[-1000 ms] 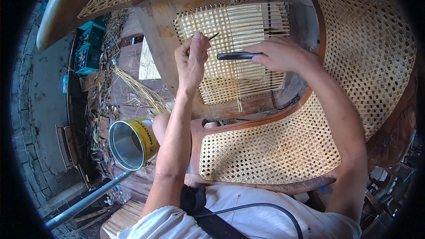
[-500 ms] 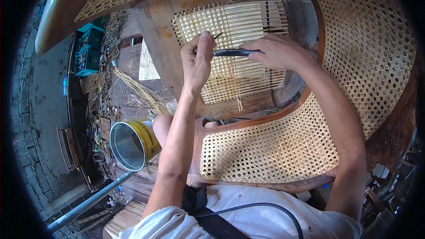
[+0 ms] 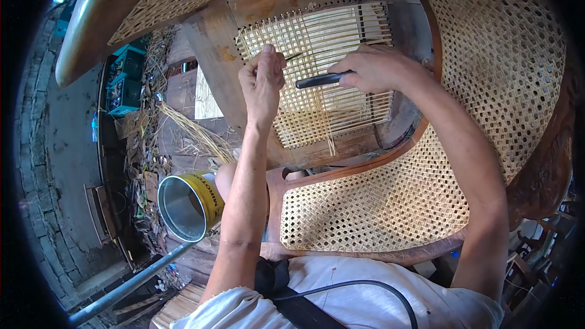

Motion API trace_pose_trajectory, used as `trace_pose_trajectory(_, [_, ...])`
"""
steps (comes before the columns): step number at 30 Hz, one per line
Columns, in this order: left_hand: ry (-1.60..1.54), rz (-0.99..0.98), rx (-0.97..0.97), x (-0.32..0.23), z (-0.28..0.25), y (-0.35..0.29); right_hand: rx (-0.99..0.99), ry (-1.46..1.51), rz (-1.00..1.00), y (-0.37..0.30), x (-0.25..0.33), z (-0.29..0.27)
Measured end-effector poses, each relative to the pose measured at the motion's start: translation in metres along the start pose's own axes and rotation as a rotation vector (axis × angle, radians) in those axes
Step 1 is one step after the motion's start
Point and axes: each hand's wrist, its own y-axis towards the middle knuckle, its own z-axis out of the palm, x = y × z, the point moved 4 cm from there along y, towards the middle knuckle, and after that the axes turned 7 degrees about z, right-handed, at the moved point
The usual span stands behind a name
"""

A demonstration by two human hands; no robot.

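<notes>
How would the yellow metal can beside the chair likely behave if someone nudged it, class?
The yellow can lies tilted on its side with its open mouth showing, so it would probably roll. It looks empty and thin-walled, so likely light. Its smooth metal may feel slippery.

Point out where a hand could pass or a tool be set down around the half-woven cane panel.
Bare wood frame left of the half-woven cane panel, and the wooden boards beside it, show open patches. Crowded: panel middle, where left hand and right hand with the dark tool meet; straw litter by the yellow can.
</notes>
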Motion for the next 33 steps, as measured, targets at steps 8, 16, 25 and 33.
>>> trace_pose_trajectory(8, [-0.003, 0.08, 0.026, 0.013, 0.01, 0.0, 0.095, -0.012, 0.0, 0.004, -0.004, -0.003])
trace_pose_trajectory(16, [-0.021, 0.087, 0.05, 0.002, 0.015, -0.008, -0.038, 0.114, -0.004, 0.0, -0.014, 0.009])
trace_pose_trajectory(25, [0.12, 0.106, -0.001, 0.018, 0.021, -0.002, -0.056, 0.022, -0.051, 0.001, -0.007, -0.008])
trace_pose_trajectory(33, [0.087, 0.071, 0.04, 0.024, 0.018, -0.008, -0.029, 0.083, 0.039, 0.003, -0.018, 0.018])
